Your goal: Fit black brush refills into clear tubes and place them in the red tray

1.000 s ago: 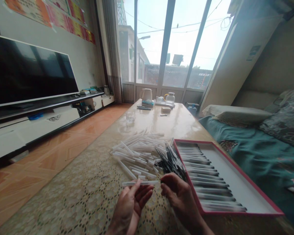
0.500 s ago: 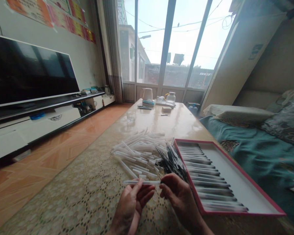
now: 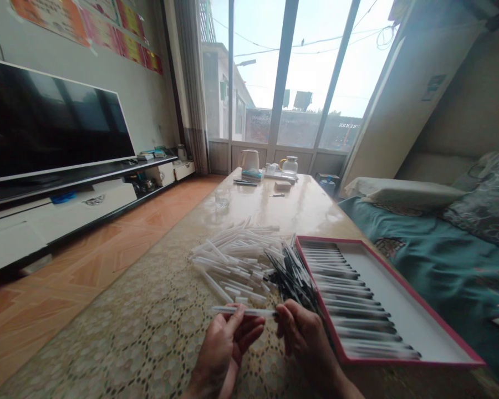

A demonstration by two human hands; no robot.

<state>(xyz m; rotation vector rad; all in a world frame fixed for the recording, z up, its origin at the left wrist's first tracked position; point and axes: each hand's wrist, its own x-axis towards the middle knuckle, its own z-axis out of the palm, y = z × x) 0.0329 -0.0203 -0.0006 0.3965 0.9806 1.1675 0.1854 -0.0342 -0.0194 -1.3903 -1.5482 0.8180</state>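
My left hand (image 3: 228, 343) pinches a clear pen (image 3: 249, 312) between thumb and fingers, with the pen lying level above the tabletop. At its right end, my right hand (image 3: 305, 332) is closed on the pen's dark tip, which the fingers mostly cover. Just beyond my hands lies a loose pile of clear white pen barrels (image 3: 233, 255). Black pen refills (image 3: 295, 271) are heaped to the right of that pile. A shallow pink-rimmed box (image 3: 432, 310) stands beside my right hand, holding a column of pens (image 3: 353, 299) with dark ends facing right.
The long table (image 3: 128, 310) has a lace-patterned top. Farther along it stand a drinking glass (image 3: 222, 199), a small box (image 3: 282, 185), a glass jug (image 3: 290, 166) and a kettle (image 3: 249, 160). A bed or sofa with a teal cover (image 3: 399, 260) lies to the right.
My right hand has shifted slightly right, and its fingers are now drawn closer around the pen's dark end. The pen has slid a little to the right. My left hand is nearly unmoved.
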